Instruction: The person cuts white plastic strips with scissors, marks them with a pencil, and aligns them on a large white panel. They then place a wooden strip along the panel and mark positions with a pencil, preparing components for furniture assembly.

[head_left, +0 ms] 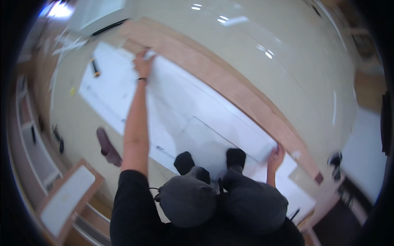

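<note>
I wear a black top whose left sleeve (133, 201) is short, ending near the elbow and leaving the forearm bare. A thin black band (142, 79) rings my left wrist. My left grip (143, 62) and right grip (277, 155) are both ungloved. Plain dark grey legwear (186, 203) covers my knees, and my feet show black, round-toed socks (236, 158). Blur hides any finer stitching.

An indoor room, possibly in a home.
On the glossy, pale floor (303, 78) lie a long white panel (205, 98), a wood-coloured board (246, 98) and a loose slipper (107, 147); open-compartment furniture (41, 164) lines its left edge.
</note>
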`<move>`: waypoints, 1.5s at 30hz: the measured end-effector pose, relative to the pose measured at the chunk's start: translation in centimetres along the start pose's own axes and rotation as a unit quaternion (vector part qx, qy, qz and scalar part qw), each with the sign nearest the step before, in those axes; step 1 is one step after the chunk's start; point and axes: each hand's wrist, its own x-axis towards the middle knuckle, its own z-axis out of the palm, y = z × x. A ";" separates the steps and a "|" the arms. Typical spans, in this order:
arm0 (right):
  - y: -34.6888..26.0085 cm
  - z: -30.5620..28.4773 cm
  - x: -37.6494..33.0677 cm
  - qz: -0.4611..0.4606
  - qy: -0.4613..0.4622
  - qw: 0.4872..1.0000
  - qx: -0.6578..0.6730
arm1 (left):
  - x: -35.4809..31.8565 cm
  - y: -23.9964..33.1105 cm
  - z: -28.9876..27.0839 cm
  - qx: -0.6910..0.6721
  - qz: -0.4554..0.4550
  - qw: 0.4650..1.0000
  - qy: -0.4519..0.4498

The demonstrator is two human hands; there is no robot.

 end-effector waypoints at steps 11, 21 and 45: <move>-0.7 -1.1 0.5 -0.053 -0.047 0.997 -0.043 | -1.2 6.4 -4.7 -0.045 -0.072 0.996 -0.028; -11.2 2.1 4.3 -0.107 0.054 0.993 -0.020 | -3.3 -13.7 -13.4 0.126 -0.264 0.908 0.301; -80.1 49.3 3.1 -0.815 -0.059 0.572 -0.066 | -4.1 -16.9 -14.9 0.279 -0.466 0.817 0.196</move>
